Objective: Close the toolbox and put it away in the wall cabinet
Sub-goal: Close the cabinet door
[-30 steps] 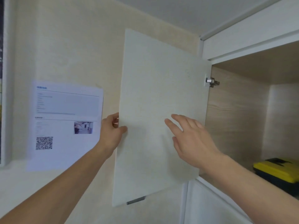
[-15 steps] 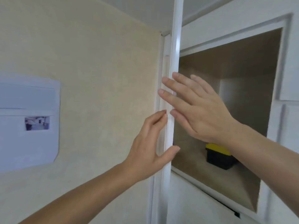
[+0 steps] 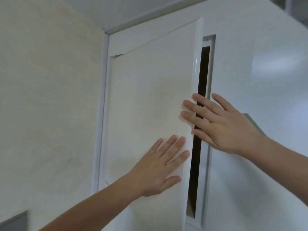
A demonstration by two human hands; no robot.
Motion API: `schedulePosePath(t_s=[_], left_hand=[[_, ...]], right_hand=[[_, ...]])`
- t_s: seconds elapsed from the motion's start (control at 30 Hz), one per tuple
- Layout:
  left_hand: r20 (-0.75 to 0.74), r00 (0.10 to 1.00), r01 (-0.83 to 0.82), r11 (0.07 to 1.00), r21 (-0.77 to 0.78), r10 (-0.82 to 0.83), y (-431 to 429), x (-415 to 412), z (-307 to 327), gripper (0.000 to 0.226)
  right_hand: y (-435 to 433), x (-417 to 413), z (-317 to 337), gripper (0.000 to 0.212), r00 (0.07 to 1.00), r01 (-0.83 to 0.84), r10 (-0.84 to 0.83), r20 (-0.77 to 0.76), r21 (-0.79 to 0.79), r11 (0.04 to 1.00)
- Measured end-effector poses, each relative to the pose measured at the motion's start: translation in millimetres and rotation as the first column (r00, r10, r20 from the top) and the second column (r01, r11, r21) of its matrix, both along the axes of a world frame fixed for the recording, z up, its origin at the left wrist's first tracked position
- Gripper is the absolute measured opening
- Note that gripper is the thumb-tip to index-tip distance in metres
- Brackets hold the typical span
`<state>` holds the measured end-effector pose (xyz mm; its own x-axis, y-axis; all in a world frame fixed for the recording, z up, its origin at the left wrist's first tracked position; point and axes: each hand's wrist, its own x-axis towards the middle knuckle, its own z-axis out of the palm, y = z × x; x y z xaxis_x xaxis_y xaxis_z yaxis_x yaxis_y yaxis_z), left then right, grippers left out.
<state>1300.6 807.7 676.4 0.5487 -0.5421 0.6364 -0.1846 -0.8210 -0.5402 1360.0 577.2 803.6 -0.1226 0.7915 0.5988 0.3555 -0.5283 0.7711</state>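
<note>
Wall cabinet door (image 3: 150, 100): nearly shut, a narrow dark gap (image 3: 198, 130) along its right edge. Left hand (image 3: 160, 165): fingers spread, palm flat on door's lower right. Right hand (image 3: 220, 124): fingers apart, fingertips on the door edge, spanning the gap. Toolbox: not visible.

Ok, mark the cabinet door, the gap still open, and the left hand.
cabinet door (image 3: 150, 97), head view, bare middle of its front.
gap (image 3: 202, 72), head view, dark strip's upper part.
left hand (image 3: 158, 170), head view, back of hand.
</note>
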Motion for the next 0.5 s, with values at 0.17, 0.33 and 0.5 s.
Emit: schedulePosePath(t_s=[0.17,0.33,0.5], left_hand=[[-0.058,0.998,-0.013,1.0,0.019,0.014,-16,55,0,0.079],[-0.068,0.996,-0.052,0.998,0.033,0.054,-29,92,1,0.085],[-0.025,0.998,-0.05,0.999,-0.011,0.049,-29,109,-3,0.083]], right_hand=[[-16,30,-3,0.052,0.981,0.186,-0.186,-0.056,-0.01,0.982],[-20,54,0,0.054,0.947,0.304,-0.308,-0.09,-0.055,0.951],[-17,64,-3,0.053,0.95,0.298,-0.299,-0.09,-0.024,0.954]])
